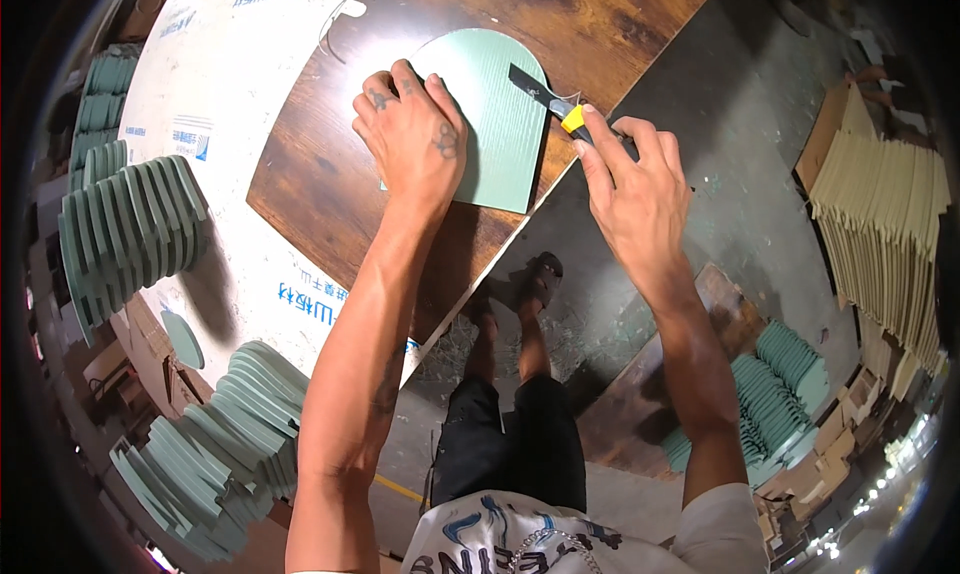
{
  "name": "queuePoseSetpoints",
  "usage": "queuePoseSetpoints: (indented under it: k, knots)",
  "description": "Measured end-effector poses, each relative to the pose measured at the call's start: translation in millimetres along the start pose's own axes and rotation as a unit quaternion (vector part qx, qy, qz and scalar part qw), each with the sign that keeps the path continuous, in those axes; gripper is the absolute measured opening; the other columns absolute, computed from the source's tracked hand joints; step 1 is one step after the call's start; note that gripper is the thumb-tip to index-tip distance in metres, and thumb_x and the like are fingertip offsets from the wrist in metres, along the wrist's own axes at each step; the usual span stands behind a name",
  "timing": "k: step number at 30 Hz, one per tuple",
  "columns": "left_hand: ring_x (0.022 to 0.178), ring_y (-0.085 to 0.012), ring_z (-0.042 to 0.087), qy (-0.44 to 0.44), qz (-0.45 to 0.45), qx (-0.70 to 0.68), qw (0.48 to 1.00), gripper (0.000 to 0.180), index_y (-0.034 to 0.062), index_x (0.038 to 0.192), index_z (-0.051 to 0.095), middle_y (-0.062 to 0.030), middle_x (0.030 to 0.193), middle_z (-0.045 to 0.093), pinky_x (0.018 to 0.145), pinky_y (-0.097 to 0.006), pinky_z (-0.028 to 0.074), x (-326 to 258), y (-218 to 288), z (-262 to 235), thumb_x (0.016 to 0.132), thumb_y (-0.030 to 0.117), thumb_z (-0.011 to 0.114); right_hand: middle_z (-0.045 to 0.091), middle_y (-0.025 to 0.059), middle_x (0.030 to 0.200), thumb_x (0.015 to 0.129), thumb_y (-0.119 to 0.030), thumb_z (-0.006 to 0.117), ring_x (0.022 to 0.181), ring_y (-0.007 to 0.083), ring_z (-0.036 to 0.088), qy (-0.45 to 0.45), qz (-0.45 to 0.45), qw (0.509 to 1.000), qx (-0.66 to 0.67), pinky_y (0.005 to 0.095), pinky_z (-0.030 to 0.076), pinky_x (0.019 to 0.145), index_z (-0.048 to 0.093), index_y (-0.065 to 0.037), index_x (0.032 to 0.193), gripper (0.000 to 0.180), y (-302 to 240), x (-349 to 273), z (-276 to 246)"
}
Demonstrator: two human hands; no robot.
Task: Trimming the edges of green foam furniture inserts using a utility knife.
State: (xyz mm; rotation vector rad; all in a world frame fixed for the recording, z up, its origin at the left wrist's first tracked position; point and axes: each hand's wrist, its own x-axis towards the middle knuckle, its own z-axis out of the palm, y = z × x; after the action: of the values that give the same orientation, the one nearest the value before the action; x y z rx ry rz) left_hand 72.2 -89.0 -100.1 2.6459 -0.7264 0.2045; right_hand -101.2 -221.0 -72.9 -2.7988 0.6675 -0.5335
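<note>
Here the panel (pixel 497 139) lies partly under left fingers (pixel 407 82).

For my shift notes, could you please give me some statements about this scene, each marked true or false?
1. The left hand rests on the green panel. True.
2. The right hand holds a knife. True.
3. The knife's blade is fully drawn in. False: the blade is out, over the panel's right edge.
4. The panel has four square corners. False: its far end is rounded.
5. The panel lies on the floor. False: it lies on a brown board.
6. A tan stack shows at the far right. True.
</note>
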Motion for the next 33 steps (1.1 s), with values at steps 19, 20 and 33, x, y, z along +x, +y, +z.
queuePoseSetpoints:
  k: [19, 20, 33]
  knots:
    - [0.105, -0.0384, 0.051, 0.031, 0.030, -0.001, 0.999, 0.034, -0.0052, 0.121, 0.056, -0.0267, 0.113, 0.056, 0.093, -0.052, 0.042, 2, -2, 6, 0.102, 0.022, 0.051, 0.066, 0.0020, 0.098, 0.092, -0.030, 0.069, 0.088, 0.0241, 0.062, -0.017, -0.211, 0.976, 0.049, 0.0373, 0.055, 0.073, 0.075, -0.021, 0.119, 0.029, 50, 103, 22]
    - [0.107, -0.0381, 0.051, 0.032, 0.038, -0.007, 0.999, 0.035, -0.0034, 0.124, 0.057, -0.0263, 0.115, 0.057, 0.094, -0.053, 0.043, 5, -1, 8, 0.103, 0.023, 0.049, 0.066, 0.0020, 0.098, 0.092, -0.030, 0.069, 0.088, 0.0241, 0.062, -0.017, -0.212, 0.976, 0.044, 0.0373, 0.055, 0.073, 0.075, -0.021, 0.119, 0.029, 57, 103, 17]
    - [0.122, -0.0412, 0.051, -0.002, -0.073, 0.048, 0.996, 0.030, 0.0038, 0.121, 0.062, -0.0235, 0.130, 0.055, 0.108, -0.068, 0.028, 33, -13, 15, 0.098, 0.021, 0.054, 0.062, 0.0012, 0.104, 0.089, -0.026, 0.073, 0.090, 0.0227, 0.058, -0.038, -0.080, 0.994, 0.058, 0.0372, 0.056, 0.070, 0.071, -0.020, 0.121, 0.033, 27, 26, -3]
